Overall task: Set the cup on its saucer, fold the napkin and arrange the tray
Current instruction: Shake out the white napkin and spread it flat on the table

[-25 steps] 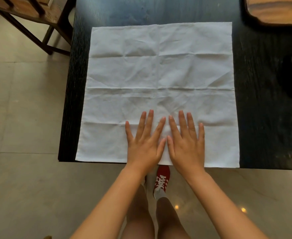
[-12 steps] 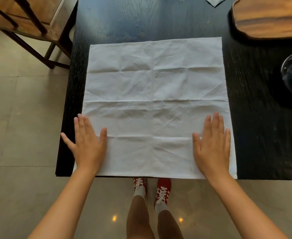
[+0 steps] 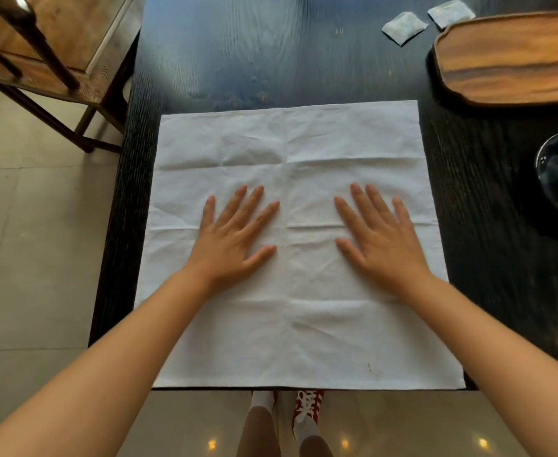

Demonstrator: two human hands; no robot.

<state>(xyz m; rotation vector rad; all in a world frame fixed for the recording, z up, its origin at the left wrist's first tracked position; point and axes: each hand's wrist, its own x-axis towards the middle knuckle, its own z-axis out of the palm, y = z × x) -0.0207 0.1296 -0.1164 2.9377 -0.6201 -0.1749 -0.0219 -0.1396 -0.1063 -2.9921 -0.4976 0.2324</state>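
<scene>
Napkin (image 3: 291, 153) lies unfolded and flat on the dark bench (image 3: 271, 54), its near edge at the bench edge. Left hand (image 3: 234, 245) and right hand (image 3: 383, 242) rest palm-down on the napkin's middle, apart, fingers spread, gripping nothing. Wooden tray (image 3: 508, 57) sits beyond the napkin's far right corner; glass saucer (image 3: 548, 166) lies right of the napkin.
</scene>
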